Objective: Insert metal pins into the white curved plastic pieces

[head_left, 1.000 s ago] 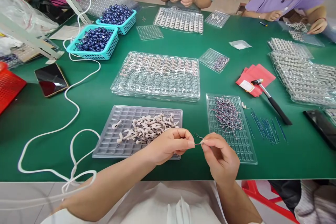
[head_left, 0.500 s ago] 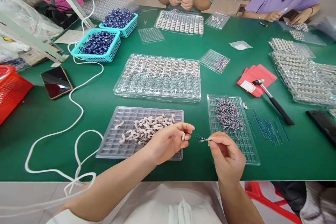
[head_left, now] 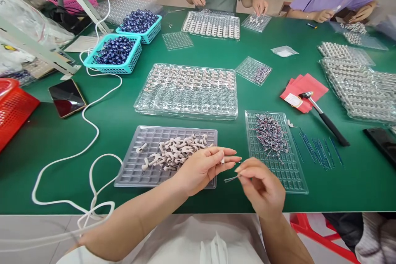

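My left hand [head_left: 202, 167] hovers over the right end of a grey grid tray [head_left: 139, 169], fingers stretched out, with a small white piece [head_left: 222, 160] between two fingertips. The tray carries a heap of white hook-shaped pieces [head_left: 177, 152]. My right hand [head_left: 261, 187] is just right of it, pinching a thin wire pin [head_left: 230, 179] that points left toward the left hand. A clear tray [head_left: 291, 173] with a pile of thin wire pins [head_left: 269, 133] lies right of my hands.
A large clear blister tray [head_left: 185, 103] of round parts lies ahead. Teal baskets [head_left: 115, 53] of blue beads, a phone [head_left: 66, 97], a white cord [head_left: 89, 132] and a red basket [head_left: 12, 107] sit left. A hammer [head_left: 324, 119], red paper and stacked trays [head_left: 355, 90] lie right. Two people work opposite.
My hands were joined on the pin a second ago. They have parted: the left opened its fingers, keeping a small white piece, and the right dropped slightly with the pin.
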{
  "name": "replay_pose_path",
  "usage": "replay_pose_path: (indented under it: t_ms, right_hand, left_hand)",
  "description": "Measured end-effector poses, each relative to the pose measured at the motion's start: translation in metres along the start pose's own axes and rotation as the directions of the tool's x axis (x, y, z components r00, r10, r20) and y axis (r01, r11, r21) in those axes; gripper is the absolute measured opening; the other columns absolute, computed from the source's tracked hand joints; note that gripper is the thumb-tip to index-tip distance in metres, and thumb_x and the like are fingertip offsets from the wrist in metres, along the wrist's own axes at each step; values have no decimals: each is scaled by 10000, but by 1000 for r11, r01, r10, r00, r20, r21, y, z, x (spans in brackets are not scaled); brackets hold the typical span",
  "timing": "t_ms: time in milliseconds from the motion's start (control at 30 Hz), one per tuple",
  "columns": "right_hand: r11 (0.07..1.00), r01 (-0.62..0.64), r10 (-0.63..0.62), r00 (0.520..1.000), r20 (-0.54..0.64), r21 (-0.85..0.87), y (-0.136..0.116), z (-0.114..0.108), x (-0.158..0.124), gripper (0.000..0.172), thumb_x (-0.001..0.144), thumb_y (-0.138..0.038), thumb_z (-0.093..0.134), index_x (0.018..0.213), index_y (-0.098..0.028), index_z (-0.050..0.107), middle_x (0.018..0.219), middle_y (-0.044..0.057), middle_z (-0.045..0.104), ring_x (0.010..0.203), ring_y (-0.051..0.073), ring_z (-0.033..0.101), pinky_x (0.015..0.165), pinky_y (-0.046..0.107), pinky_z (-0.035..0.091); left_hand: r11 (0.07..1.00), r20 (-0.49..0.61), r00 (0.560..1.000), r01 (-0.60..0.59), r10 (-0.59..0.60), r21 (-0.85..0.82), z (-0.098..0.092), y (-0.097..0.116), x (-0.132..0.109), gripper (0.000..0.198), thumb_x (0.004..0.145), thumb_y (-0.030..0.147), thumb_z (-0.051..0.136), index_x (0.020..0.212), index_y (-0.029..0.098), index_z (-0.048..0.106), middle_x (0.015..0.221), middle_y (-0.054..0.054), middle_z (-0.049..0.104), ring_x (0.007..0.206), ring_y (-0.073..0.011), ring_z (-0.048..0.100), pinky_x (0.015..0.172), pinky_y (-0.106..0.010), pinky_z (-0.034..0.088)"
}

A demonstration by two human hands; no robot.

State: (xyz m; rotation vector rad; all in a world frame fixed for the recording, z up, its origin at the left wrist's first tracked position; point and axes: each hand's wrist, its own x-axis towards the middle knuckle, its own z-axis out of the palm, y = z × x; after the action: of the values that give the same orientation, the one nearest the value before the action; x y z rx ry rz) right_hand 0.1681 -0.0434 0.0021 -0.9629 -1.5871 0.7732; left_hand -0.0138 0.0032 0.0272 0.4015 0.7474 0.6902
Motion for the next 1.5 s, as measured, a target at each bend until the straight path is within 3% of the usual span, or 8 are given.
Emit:
replay_pose_path:
  t_ms: [100,167,400,600,733,867,1100,1500]
  right_hand:
    - [992,121,-108,959,261,-34,-4,2,4,259,866,-47,562,1036,-239,599,1075,79,718,982,197,689,840,388,581]
    - [984,171,-146,939,311,-55,-5,4,5,284,866,-31,550,1057,-238,580,1135,85,714,1029,186,685,882,385,577]
    - [993,60,-46,989,143,-98,-2,3,1,275,855,-24,571,1026,-239,590,1120,76,728,1064,206,686,974,442,538]
    - [991,-100,94,993,65,88,0,1,-4,182,897,-91,570,989,-240,620,1112,89,706,993,210,693,788,370,603]
    - [984,-159,171,970,-172,80,3,1,-3,153,886,-93,598,936,-229,647,963,60,657,882,180,661,726,330,581]
    - [987,-160,153,925,-347,7,7,3,-4,135,879,-100,612,926,-221,649,882,44,618,841,168,615,690,310,548]
    - [985,-136,88,930,-356,-110,8,4,-5,151,870,-98,625,944,-226,657,900,46,632,832,168,614,684,313,537]
    - [983,-113,63,948,-312,-145,8,4,-4,228,843,-44,633,971,-232,651,897,26,645,844,165,627,690,301,517]
  left_hand:
    - [998,1,1000,-21,21,53,0,-4,1,358,809,389,765,1020,102,734,1163,-169,709,1130,-256,640,992,-343,481]
    - [995,4,1000,-31,31,95,0,-6,1,334,823,402,745,992,114,746,1248,-167,671,1192,-275,603,999,-352,477]
    - [997,69,998,-2,-4,81,-1,-7,2,272,807,301,766,1010,120,749,1162,-134,710,1110,-222,642,991,-317,482]
    - [976,25,996,-93,89,198,-6,-10,3,278,796,323,773,1015,151,758,974,-80,749,916,-174,688,907,-302,523]
    - [920,-22,973,-210,230,331,-5,-10,3,238,781,342,779,940,165,783,947,-50,712,810,-148,681,820,-275,551]
    - [911,-62,961,-233,269,341,-2,-8,2,200,754,312,802,893,170,777,859,-28,718,786,-137,678,789,-254,555]
    - [904,-77,961,-222,267,366,0,-7,1,180,762,295,788,883,164,763,846,-29,729,800,-145,679,793,-261,551]
    - [909,-68,963,-220,260,353,-1,-7,1,168,751,279,805,871,167,774,829,-24,734,779,-126,675,768,-224,555]
